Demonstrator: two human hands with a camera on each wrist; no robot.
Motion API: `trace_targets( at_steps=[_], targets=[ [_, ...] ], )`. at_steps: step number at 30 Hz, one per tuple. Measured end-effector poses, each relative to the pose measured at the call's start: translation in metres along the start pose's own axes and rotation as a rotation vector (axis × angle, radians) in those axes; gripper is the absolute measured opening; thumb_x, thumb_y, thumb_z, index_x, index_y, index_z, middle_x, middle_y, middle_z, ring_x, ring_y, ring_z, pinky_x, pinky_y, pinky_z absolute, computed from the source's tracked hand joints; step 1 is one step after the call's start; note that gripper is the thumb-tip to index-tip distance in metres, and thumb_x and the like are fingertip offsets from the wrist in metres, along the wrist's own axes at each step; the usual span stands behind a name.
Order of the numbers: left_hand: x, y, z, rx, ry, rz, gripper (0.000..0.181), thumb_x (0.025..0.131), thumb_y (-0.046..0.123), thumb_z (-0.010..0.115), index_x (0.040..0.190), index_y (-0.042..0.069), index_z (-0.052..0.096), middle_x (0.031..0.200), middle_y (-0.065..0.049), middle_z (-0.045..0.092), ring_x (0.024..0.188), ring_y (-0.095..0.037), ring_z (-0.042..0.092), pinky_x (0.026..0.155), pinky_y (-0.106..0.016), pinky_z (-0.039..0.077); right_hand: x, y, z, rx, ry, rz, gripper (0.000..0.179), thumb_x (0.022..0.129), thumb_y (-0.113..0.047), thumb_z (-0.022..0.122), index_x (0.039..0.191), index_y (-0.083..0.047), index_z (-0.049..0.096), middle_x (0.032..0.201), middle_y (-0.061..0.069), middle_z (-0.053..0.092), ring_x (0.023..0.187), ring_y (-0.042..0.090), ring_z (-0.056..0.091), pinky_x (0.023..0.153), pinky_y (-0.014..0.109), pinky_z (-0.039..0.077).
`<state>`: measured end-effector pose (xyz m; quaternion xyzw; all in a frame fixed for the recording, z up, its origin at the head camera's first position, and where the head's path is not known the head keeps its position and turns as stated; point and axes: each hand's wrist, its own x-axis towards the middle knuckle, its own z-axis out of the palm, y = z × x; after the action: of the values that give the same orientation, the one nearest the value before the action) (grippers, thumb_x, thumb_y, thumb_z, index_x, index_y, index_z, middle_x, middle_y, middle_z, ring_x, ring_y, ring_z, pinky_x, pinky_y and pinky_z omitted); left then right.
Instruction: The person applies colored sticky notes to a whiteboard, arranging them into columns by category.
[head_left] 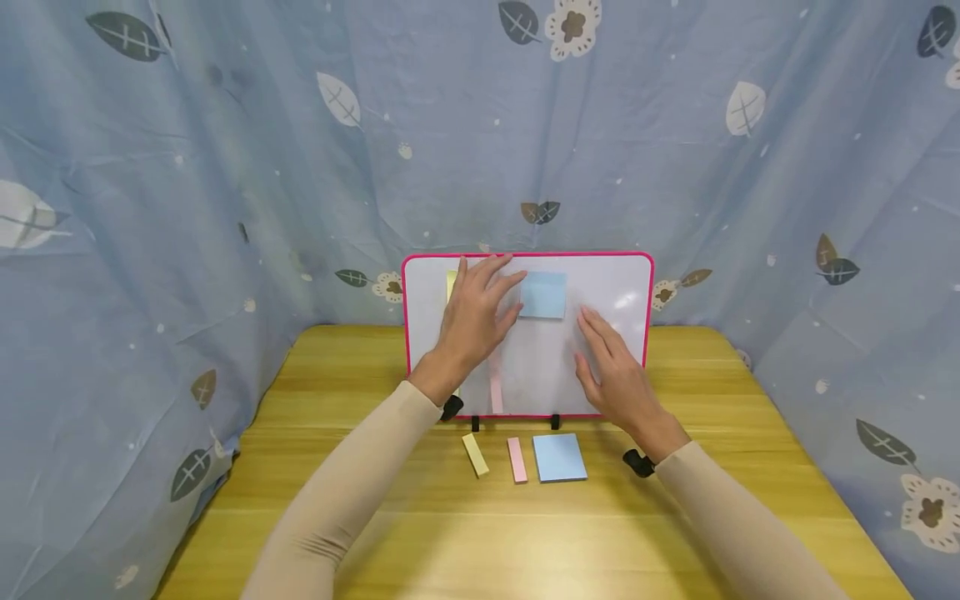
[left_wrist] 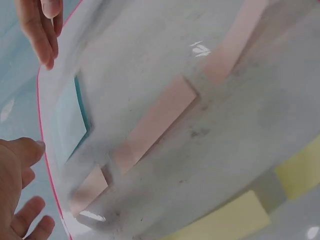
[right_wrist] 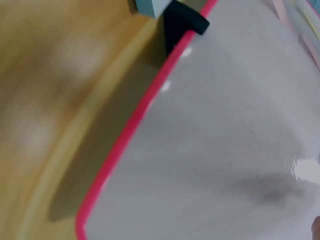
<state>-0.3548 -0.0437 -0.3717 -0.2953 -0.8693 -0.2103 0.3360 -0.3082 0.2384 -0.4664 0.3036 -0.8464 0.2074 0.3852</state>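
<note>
A blue sticky note [head_left: 543, 295] is stuck on the upper middle of a pink-rimmed whiteboard [head_left: 540, 375], its lower edge lifting off slightly in the left wrist view. My left hand [head_left: 477, 312] is just left of the note with fingers spread and nothing held, hiding part of the board. To the right, my right hand [head_left: 618, 371] hovers before the board, fingers extended. Pink strips [left_wrist: 155, 125] run in a broken line beside the note, and yellow strips [left_wrist: 230, 220] form another line further left. Only a fingertip [right_wrist: 316, 229] of the right hand enters the right wrist view.
Black feet [head_left: 555, 422] hold the board on the wooden table [head_left: 480, 550]. Before it lie a yellow strip pad [head_left: 475, 455], a pink strip pad [head_left: 517, 460] and a blue note pad [head_left: 559, 457]. A patterned curtain [head_left: 450, 125] surrounds the back and sides.
</note>
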Motion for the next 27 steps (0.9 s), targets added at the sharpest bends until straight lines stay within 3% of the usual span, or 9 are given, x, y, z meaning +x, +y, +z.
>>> trace_targets(
  at_steps=[8, 15, 19, 23, 27],
  targets=[
    [-0.036, 0.013, -0.002, -0.006, -0.049, 0.102, 0.049, 0.104, 0.022, 0.091, 0.151, 0.018, 0.078, 0.163, -0.008, 0.07, 0.157, -0.031, 0.064, 0.143, -0.069, 0.033, -0.021, -0.006, -0.005, 0.088, -0.016, 0.01, 0.069, 0.102, -0.001, 0.079, 0.167, 0.005, 0.058, 0.17, 0.025, 0.062, 0.154, 0.045, 0.062, 0.14, 0.014, 0.024],
    [-0.081, 0.023, 0.008, -0.034, -0.14, 0.181, 0.05, 0.104, 0.025, 0.092, 0.151, 0.017, 0.077, 0.157, -0.01, 0.074, 0.149, -0.032, 0.068, 0.14, -0.067, 0.04, -0.042, -0.013, -0.005, 0.112, -0.067, 0.005, 0.068, 0.097, -0.001, 0.084, 0.161, 0.003, 0.065, 0.164, 0.02, 0.068, 0.145, 0.042, 0.069, 0.133, 0.007, 0.025],
    [-0.097, 0.027, 0.014, -0.066, -0.188, 0.217, 0.048, 0.103, 0.025, 0.093, 0.148, 0.016, 0.079, 0.152, -0.01, 0.077, 0.143, -0.032, 0.072, 0.135, -0.06, 0.049, -0.049, -0.017, -0.008, 0.155, -0.098, 0.0, 0.066, 0.096, 0.0, 0.086, 0.159, 0.004, 0.066, 0.162, 0.021, 0.069, 0.142, 0.042, 0.07, 0.134, 0.008, 0.025],
    [-0.105, 0.033, 0.018, -0.099, -0.29, 0.218, 0.046, 0.105, 0.029, 0.091, 0.148, 0.017, 0.079, 0.152, -0.008, 0.077, 0.139, -0.03, 0.074, 0.125, -0.049, 0.059, -0.052, -0.018, -0.012, 0.175, -0.127, -0.007, 0.067, 0.094, 0.0, 0.089, 0.157, 0.004, 0.068, 0.161, 0.019, 0.07, 0.141, 0.04, 0.071, 0.133, 0.007, 0.028],
    [-0.115, 0.038, 0.022, -0.113, -0.442, 0.201, 0.045, 0.107, 0.034, 0.089, 0.148, 0.017, 0.08, 0.152, -0.007, 0.078, 0.14, -0.028, 0.075, 0.121, -0.045, 0.062, -0.057, -0.018, -0.015, 0.189, -0.193, -0.028, 0.07, 0.091, 0.0, 0.093, 0.157, 0.002, 0.069, 0.161, 0.017, 0.07, 0.143, 0.038, 0.07, 0.132, 0.008, 0.033]
  ],
)
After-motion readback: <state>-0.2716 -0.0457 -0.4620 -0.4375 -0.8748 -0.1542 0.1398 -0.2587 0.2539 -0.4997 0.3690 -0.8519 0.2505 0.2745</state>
